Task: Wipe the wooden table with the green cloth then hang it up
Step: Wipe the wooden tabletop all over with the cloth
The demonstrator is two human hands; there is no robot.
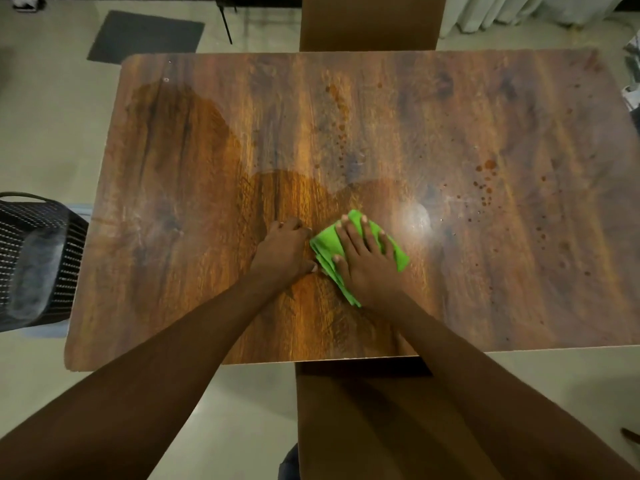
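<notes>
A folded green cloth (pixel 327 242) lies on the wooden table (pixel 194 188) near the front middle. My right hand (pixel 367 261) lies flat on the cloth with straight, spread fingers, pressing it to the wood. My left hand (pixel 285 251) rests on the table just left of the cloth, its fingers curled under and its thumb at the cloth's near edge; whether it holds the cloth I cannot tell. A darker wet patch covers the table's left and middle. Dark droplets and spots dot the right half.
A black mesh basket (pixel 34 258) stands on the floor off the table's left edge. Brown panels, perhaps chair backs, sit at the far edge (pixel 370 22) and under the near edge (pixel 363 427). A dark mat (pixel 145 36) lies on the floor at back left.
</notes>
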